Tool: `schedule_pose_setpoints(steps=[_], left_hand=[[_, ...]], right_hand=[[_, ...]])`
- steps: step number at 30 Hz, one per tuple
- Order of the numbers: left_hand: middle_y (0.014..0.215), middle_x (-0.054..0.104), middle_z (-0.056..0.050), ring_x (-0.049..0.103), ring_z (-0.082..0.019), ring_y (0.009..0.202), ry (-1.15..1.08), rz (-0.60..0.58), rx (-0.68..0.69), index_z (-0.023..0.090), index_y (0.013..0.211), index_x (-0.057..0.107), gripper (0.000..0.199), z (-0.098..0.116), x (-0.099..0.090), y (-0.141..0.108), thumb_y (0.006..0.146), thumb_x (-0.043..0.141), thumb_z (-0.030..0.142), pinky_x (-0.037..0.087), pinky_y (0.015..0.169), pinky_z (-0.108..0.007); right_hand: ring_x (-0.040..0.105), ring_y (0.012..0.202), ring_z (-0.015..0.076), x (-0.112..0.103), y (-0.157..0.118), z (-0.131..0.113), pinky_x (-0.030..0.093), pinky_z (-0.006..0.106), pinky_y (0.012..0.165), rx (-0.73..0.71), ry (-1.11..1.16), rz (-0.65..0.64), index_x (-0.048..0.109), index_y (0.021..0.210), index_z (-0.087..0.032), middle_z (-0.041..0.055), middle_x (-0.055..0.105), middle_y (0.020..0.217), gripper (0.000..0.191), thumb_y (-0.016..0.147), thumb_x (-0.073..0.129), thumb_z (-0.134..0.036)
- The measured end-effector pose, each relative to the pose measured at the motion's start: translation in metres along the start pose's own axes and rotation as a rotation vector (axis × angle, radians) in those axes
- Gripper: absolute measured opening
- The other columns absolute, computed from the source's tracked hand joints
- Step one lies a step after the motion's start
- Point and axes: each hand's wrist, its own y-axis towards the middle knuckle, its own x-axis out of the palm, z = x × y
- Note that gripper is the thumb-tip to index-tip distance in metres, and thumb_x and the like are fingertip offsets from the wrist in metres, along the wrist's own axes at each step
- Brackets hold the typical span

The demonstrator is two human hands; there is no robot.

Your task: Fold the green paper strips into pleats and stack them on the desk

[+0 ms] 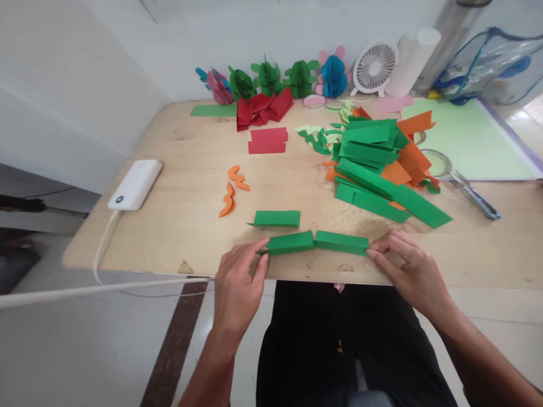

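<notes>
Near the table's front edge, my left hand (pixel 242 278) pinches the left end of a folded green paper strip (pixel 292 242). My right hand (pixel 408 270) pinches the right end of another green strip (pixel 341 242). The inner ends of the two strips meet or nearly touch, with a narrow crease or gap between them; whether they are joined I cannot tell. Just behind the left strip lies a shorter folded green piece (pixel 278 219). Orange wavy cutouts (pixel 228 200) rest farther back on the left.
The wooden table (pixel 178 226) holds a pile of green strips (pixel 373 152) over orange ones, red folded paper (pixel 263 108), tweezers (pixel 475 195), a white power bank (pixel 134 185) with a cable, and a small fan (pixel 375 68). Several paper figures (pixel 268 78) line the wall.
</notes>
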Motion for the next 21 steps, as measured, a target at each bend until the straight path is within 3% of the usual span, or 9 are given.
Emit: schedule_pose_setpoints(steps=[4, 7, 10, 14, 21], left_hand=[[0.117, 0.065, -0.015, 0.058, -0.029, 0.113, 0.125, 0.212, 0.154, 0.016, 0.114, 0.061, 0.03, 0.026, 0.006, -0.008, 0.085, 0.059, 0.011, 0.048, 0.094, -0.048], [0.116, 0.067, -0.013, 0.054, -0.028, 0.122, -0.002, 0.079, 0.363, 0.015, 0.113, 0.061, 0.028, 0.056, 0.027, -0.019, 0.086, 0.056, 0.011, 0.045, 0.1, -0.048], [0.13, 0.062, -0.01, 0.046, -0.028, 0.132, -0.003, -0.095, 0.473, 0.015, 0.12, 0.06, 0.031, 0.075, 0.048, -0.029, 0.091, 0.054, 0.022, 0.035, 0.111, -0.049], [0.145, 0.05, -0.009, 0.036, -0.028, 0.139, 0.093, -0.207, 0.502, 0.016, 0.134, 0.051, 0.047, 0.079, 0.065, -0.034, 0.093, 0.049, 0.039, 0.025, 0.116, -0.051], [0.151, 0.041, -0.01, 0.031, -0.031, 0.142, 0.165, -0.274, 0.476, 0.016, 0.139, 0.046, 0.056, 0.077, 0.074, -0.037, 0.093, 0.046, 0.047, 0.026, 0.115, -0.054]], right_hand=[[0.062, 0.076, 0.0165, 0.002, -0.01, 0.004, 0.048, 0.03, 0.068, 0.043, 0.0, -0.017, 0.06, 0.08, -0.023, 0.0019, 0.065, 0.081, 0.016, 0.091, 0.054, -0.033], [0.062, 0.074, 0.0174, 0.005, -0.014, 0.006, 0.046, 0.032, 0.069, 0.066, -0.094, 0.013, 0.059, 0.08, -0.024, 0.0002, 0.066, 0.076, 0.017, 0.091, 0.053, -0.035], [0.061, 0.071, 0.0183, 0.009, -0.015, 0.008, 0.043, 0.034, 0.072, 0.056, -0.215, 0.043, 0.057, 0.079, -0.023, -0.0002, 0.066, 0.072, 0.02, 0.092, 0.052, -0.037], [0.058, 0.066, 0.0182, 0.015, -0.013, 0.011, 0.039, 0.034, 0.071, 0.024, -0.318, 0.068, 0.056, 0.079, -0.022, 0.0001, 0.064, 0.067, 0.02, 0.092, 0.051, -0.037], [0.052, 0.06, 0.0167, 0.019, -0.01, 0.013, 0.036, 0.032, 0.067, -0.043, -0.38, 0.091, 0.054, 0.073, -0.022, -0.0013, 0.058, 0.059, 0.022, 0.092, 0.053, -0.034]])
